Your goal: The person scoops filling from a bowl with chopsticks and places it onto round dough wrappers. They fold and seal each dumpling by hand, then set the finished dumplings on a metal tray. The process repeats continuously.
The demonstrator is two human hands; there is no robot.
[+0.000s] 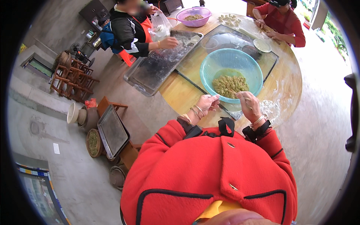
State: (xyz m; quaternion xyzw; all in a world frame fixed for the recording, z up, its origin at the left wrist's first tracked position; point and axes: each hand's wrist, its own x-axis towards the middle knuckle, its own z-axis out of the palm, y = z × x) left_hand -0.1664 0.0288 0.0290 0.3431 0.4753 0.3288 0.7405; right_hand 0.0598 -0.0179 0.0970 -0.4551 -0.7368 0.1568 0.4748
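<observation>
A translucent teal plastic basin point(206, 67) stands on the round wooden table, with a greenish-brown minced filling point(229, 84) heaped inside. My right hand point(250, 105) grips thin wooden chopsticks point(233, 92) at the basin's near rim, their tips in the filling. Just left of it, my left hand point(206, 105) is raised by the rim with fingers curled together. Whether something thin is pinched in those fingers cannot be made out.
A floury metal tray point(149, 76) overhangs the table's left edge, a co-worker's hand point(168, 42) above it. Another person's hands point(267, 29) hold a rolling pin at the far right. A pink basin point(194, 22), several small dough pieces point(229, 20) and a white bowl point(262, 45) stand beyond.
</observation>
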